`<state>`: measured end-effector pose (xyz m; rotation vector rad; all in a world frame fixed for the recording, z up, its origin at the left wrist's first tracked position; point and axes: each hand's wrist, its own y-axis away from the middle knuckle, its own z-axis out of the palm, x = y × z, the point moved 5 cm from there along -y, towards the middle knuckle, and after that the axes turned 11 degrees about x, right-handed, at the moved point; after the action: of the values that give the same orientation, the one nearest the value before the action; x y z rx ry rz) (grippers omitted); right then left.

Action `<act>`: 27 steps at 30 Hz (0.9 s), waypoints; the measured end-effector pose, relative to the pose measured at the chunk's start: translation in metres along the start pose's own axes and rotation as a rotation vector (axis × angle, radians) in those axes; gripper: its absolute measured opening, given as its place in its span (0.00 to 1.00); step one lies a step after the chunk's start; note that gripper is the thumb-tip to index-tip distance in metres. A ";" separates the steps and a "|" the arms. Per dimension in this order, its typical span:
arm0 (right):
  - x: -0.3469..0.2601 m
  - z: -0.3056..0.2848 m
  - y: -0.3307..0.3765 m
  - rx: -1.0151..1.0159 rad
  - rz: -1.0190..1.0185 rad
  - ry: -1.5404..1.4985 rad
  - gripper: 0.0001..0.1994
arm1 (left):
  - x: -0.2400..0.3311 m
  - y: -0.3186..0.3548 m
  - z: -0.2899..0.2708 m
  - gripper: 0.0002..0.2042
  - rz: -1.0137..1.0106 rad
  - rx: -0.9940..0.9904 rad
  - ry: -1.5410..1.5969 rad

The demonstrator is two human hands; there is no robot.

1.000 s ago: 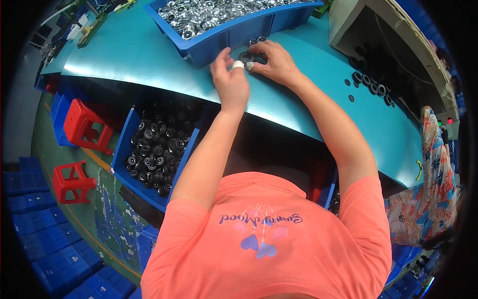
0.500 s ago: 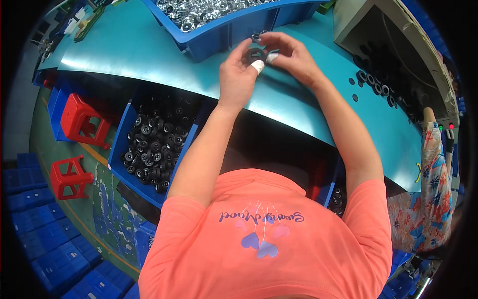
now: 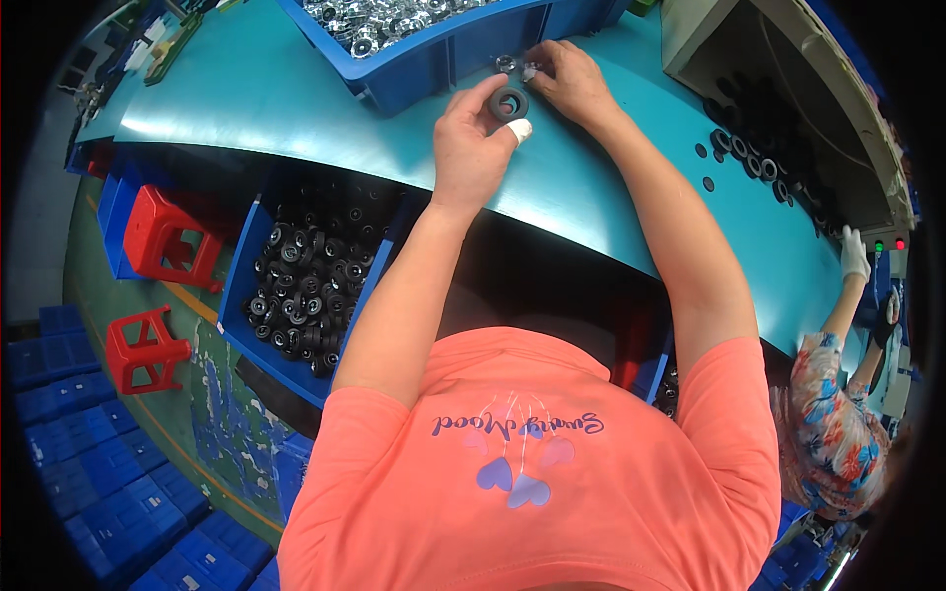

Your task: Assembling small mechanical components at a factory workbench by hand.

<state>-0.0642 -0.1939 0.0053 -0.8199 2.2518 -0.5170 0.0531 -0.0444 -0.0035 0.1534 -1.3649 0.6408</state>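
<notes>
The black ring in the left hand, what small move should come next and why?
Probably bring the small metal piece down onto the black ring. The left hand holds the ring up with its hole showing, and the right hand pinches the piece just above it, beside the blue bin.

The surface [image 3: 296,108] runs across the upper frame, from upper left down to the right edge. On it, at top centre, sits a bin [image 3: 434,49] with metal parts [image 3: 384,15] in it. Just below the bin's right end, the left hand [image 3: 473,148] holds a ring [image 3: 509,102] in its fingers [image 3: 519,128]; the right hand [image 3: 572,84] is just right of it, touching the bin's wall. At upper right a machine [image 3: 788,69] stands on the surface, with more rings [image 3: 749,148] below it. Under the surface, left of centre, a second bin [image 3: 246,286] holds rings. Two stools [image 3: 168,236] stand on the floor [image 3: 227,414] at left. Crates [image 3: 69,463] fill the lower left. A co-worker [image 3: 828,424] is at the right edge.
</notes>
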 end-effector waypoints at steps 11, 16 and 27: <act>-0.029 -0.052 0.049 -0.184 0.376 -0.435 0.17 | 0.003 0.000 -0.004 0.18 -0.055 0.023 0.113; -0.050 -0.047 0.054 -0.153 0.476 -0.763 0.15 | -0.001 -0.006 -0.012 0.23 -0.347 -0.013 0.473; -0.046 -0.032 0.067 -0.156 0.529 -0.931 0.19 | 0.001 -0.008 -0.009 0.23 -0.321 0.017 0.333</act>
<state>-0.0877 -0.1103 0.0114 -0.3679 1.5264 0.2641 0.0650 -0.0464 -0.0026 0.2616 -0.9867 0.3872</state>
